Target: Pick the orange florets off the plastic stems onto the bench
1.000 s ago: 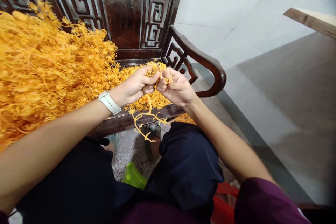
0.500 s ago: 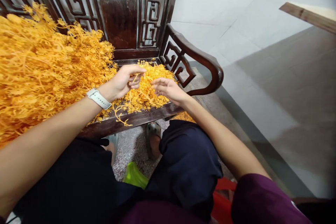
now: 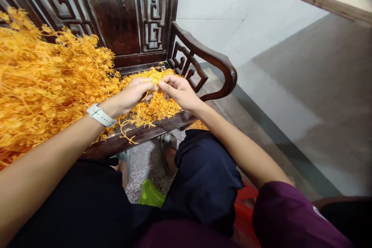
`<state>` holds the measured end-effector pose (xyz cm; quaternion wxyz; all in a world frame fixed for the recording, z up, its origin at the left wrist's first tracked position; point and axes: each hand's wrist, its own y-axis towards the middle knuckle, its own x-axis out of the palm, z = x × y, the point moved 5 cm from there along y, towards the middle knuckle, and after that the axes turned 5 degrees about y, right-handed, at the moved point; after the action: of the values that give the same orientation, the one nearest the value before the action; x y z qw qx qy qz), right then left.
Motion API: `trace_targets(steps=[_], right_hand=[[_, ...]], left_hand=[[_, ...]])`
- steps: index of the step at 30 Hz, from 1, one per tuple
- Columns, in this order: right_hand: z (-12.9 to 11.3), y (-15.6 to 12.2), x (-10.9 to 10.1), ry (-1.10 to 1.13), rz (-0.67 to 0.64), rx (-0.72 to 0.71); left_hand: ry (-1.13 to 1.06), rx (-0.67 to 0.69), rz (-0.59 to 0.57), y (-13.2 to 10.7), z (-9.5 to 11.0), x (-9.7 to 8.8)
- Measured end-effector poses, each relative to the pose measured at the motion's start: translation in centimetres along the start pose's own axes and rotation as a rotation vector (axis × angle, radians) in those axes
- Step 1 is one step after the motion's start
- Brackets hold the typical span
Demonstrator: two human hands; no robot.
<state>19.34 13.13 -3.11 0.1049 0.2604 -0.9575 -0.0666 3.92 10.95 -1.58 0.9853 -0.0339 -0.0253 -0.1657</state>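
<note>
My left hand (image 3: 134, 93), with a pale watch strap on its wrist, is closed round an orange-yellow plastic flower sprig (image 3: 156, 77). The fingertips of my right hand (image 3: 182, 91) pinch the same sprig from the other side, so both hands meet over a small pile of similar pieces (image 3: 148, 113). This pile lies on the dark wooden bench (image 3: 151, 130). Left of it rises a large heap of branching orange sprigs (image 3: 49, 81). One loose branched stem (image 3: 125, 133) hangs over the seat's front edge. My fingers partly cover the held sprig.
A carved armrest (image 3: 216, 60) closes off the bench's right end, beside a white tiled wall (image 3: 215, 0). A wooden board edge (image 3: 328, 6) juts in at upper right. Below are a green plastic object (image 3: 151, 194), a red plastic object (image 3: 245, 213) and orange pieces (image 3: 197, 124).
My right hand has moved in to meet my left, and its fingers have closed on the sprig. The view has shifted slightly right.
</note>
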Motion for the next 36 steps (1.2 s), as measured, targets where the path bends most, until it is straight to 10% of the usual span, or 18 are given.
trace_targets(steps=[10, 22, 31, 36], right_hand=[[-1.5, -1.1, 2.2, 0.464, -0.231, 0.139], [-2.5, -0.6, 1.4, 0.68, -0.069, 0.026], [6.7, -0.3, -0.9, 0.051, -0.084, 0.36], [5.7, 0.3, -1.1, -0.03, -0.079, 0.266]], left_hand=[[-0.138, -0.037, -0.372, -1.0, 1.2, 2.1], [-0.291, -0.031, -0.283, -1.4, 2.1, 1.5], [-0.004, -0.021, -0.268, -1.5, 1.2, 2.7], [0.245, -0.001, -0.199, -0.9, 0.1, 1.9]])
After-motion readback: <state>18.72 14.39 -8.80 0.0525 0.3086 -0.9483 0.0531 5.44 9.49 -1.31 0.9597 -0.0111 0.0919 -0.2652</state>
